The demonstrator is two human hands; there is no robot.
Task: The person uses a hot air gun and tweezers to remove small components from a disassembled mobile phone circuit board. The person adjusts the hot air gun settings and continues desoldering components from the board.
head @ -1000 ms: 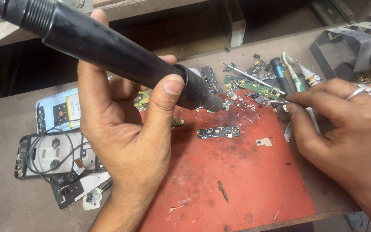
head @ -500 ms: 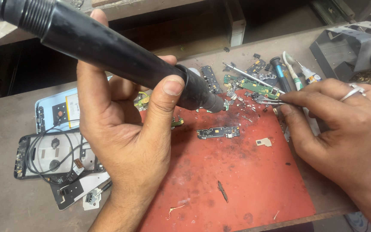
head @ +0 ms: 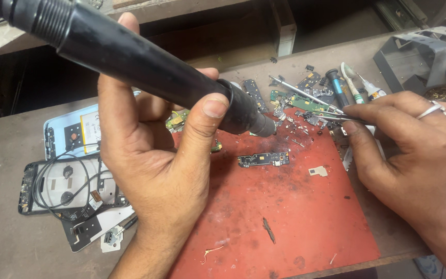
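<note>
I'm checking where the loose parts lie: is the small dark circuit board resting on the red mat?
Yes, the small dark circuit board lies flat on the red mat, apart from both hands.

Soft even daylight, sharp focus, faint shadows.

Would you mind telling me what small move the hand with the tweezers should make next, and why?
Probably bring the tweezers down to the small circuit board on the red mat. The left hand holds the black hot-air handle with its nozzle angled toward that area, while the right hand has the tweezer tips among the scattered parts behind, apart from the board.
</note>
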